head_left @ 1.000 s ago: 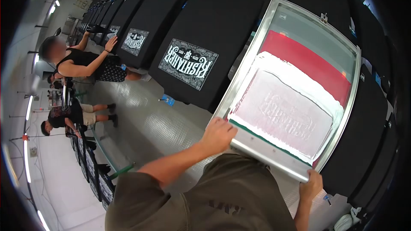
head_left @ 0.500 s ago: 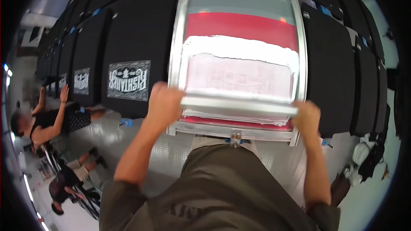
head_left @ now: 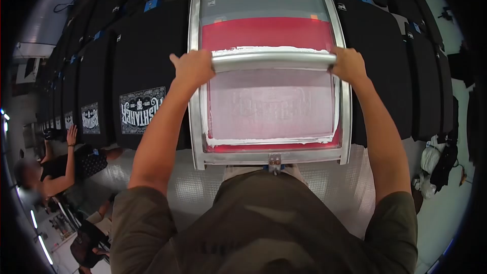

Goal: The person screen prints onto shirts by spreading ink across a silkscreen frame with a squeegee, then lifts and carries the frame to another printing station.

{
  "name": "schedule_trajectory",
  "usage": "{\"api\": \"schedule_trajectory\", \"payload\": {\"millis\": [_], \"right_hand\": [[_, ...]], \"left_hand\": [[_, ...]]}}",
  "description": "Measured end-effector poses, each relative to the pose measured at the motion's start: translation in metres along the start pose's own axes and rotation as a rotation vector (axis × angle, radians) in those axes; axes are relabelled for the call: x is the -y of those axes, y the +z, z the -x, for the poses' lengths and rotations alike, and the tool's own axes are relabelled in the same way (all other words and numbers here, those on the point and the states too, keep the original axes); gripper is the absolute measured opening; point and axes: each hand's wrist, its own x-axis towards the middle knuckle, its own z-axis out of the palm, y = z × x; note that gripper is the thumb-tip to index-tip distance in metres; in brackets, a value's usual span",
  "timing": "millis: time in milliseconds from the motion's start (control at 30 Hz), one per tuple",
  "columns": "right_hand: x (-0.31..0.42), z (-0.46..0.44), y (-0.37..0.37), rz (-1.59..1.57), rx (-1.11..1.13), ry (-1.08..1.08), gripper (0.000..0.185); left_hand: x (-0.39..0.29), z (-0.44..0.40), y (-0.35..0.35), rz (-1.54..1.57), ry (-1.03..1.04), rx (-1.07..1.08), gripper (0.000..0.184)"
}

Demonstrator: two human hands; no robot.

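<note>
Your silvery squeegee (head_left: 274, 62) spans the far half of your metal-framed screen (head_left: 238, 158), white ink (head_left: 271, 48) lining its far edge. The screen lies flat before you, a red band (head_left: 266, 31) beyond the squeegee, a faint design (head_left: 276, 104) in pale pink nearer you.

Row of blk cloth-covered boards (head_left: 152, 45) runs L–R ahead of me. Metal-framed screen (head_left: 345, 122) lies flat over the one directly in frt of me. Board just L of it carries blk cloth w/ a wht print (head_left: 141, 109) facing up. Grey textured flr (head_left: 193, 185) beneath.
</note>
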Motion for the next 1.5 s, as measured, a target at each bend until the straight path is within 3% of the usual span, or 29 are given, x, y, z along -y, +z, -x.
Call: {"api": "schedule_trajectory", "payload": {"millis": [33,133,200,233,267,300,333,367,400,467,533,567,667,800,933,1000,1067,1100,1267,1333,1500], "right_hand": [[0.006,-0.006,-0.011,-0.048,0.146,0.111,0.044],[0.019,0.022,-0.001,-0.124,-0.339,0.011,0.065],[0.043,0.06,-0.005,-0.176,-0.597,-0.019,0.061],[0.055,0.09,-0.004,-0.214,-0.532,0.054,0.051],[0.07,0.125,-0.002,-0.516,-0.348,0.196,0.032],[0.078,0.157,0.0,-0.974,0.069,0.32,0.021],[0.085,0.192,0.016,-1.141,0.386,0.438,0.025],[0.093,0.206,0.008,-1.01,0.83,0.395,0.041],[0.1,0.233,0.039,-0.956,0.913,0.326,0.056],[0.127,0.272,0.097,-1.098,0.817,0.38,0.056],[0.15,0.276,0.112,-1.697,0.771,0.435,0.049],[0.155,0.274,0.116,-1.661,0.69,0.519,0.038],[0.153,0.271,0.127,-1.492,0.702,0.536,0.032],[0.161,0.276,0.125,-1.586,0.536,0.562,0.024],[0.161,0.275,0.114,-1.498,0.55,0.537,0.024],[0.162,0.277,0.128,-1.521,0.494,0.539,0.025],[0.162,0.28,0.141,-1.374,0.357,0.424,0.026],[0.162,0.272,0.082,-1.216,0.358,0.471,0.026],[0.16,0.275,0.116,-1.456,0.482,0.48,0.022],[0.16,0.275,0.116,-1.47,0.505,0.495,0.022],[0.161,0.275,0.118,-1.457,0.54,0.53,0.023]], "left_hand": [[-0.013,-0.007,-0.025,-0.048,-0.04,0.202,0.022],[-0.069,-0.012,0.003,0.182,0.204,-0.143,0.022],[-0.098,-0.015,-0.001,0.319,0.327,-0.232,0.018],[-0.104,-0.02,-0.01,0.313,0.337,-0.145,0.019],[-0.11,-0.024,-0.019,0.307,0.345,-0.057,0.021],[-0.103,-0.033,-0.032,0.35,0.335,0.025,0.028],[-0.094,-0.037,-0.038,0.365,0.349,0.02,0.03],[-0.087,-0.042,-0.046,0.378,0.364,0.013,0.032],[-0.083,-0.041,-0.054,0.398,0.368,-0.01,0.033],[-0.082,-0.042,-0.057,0.405,0.362,-0.088,0.033],[-0.091,-0.043,-0.049,0.403,0.344,-0.113,0.031],[-0.096,-0.042,-0.044,0.394,0.327,-0.129,0.03],[-0.104,-0.032,-0.021,0.24,0.301,-0.117,0.031],[-0.104,0.015,-0.001,0.273,0.356,-0.203,0.028],[-0.112,0.11,0.042,0.313,0.407,-0.256,0.032],[-0.123,0.176,0.058,0.27,0.375,-0.271,0.031],[-0.134,0.221,0.064,0.371,0.453,-0.424,0.03],[-0.136,0.231,0.067,0.403,0.473,-0.473,0.031],[-0.122,0.179,0.008,0.385,0.387,-0.068,0.023],[-0.118,0.134,-0.015,0.356,0.258,0.079,0.032],[-0.113,0.029,0.005,0.3,0.392,-0.429,0.026]]}}
